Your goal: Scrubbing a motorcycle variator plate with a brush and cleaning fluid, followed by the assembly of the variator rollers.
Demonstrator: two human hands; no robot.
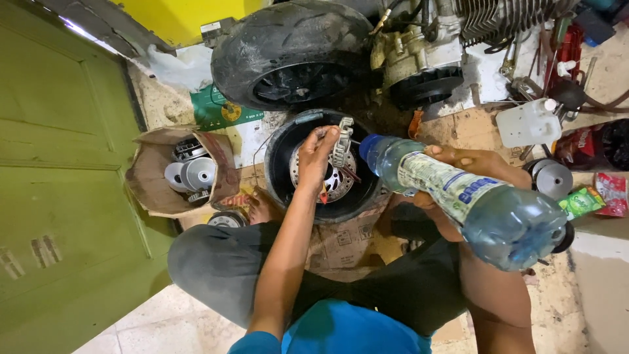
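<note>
Two bare hands work low over a floor of flattened cardboard (354, 239), stained and scattered with sawdust, where the person sits cross-legged in dark trousers. A green door (65, 196) fills one side of the room, and pale floor tiles show beside the knee.

Between the feet stands a black round basin (282, 154) with a drilled metal disc (337, 180) lying in its bottom. The left hand (318, 157) reaches into the basin, its fingers pinched shut around a small toothed metal part (343, 141), held upright just above the disc. The right hand (462, 164) is wrapped fully around a clear plastic bottle (472, 196) with a blue cap, tipped on its side so the capped end points at the toothed part and nearly touches it; the bottle's wide base looms close to the camera and hides the floor behind it.

Just past the basin lies a dusty scooter tyre (288, 49) on its black wheel, joined to an engine (426, 52) with cooling fins. An open cardboard box (154, 177) near the door holds several shiny metal pulley parts. On the other side stand a white plastic jug (527, 124), a round metal drum (552, 178), some loose tools and bright snack wrappers (606, 193).
</note>
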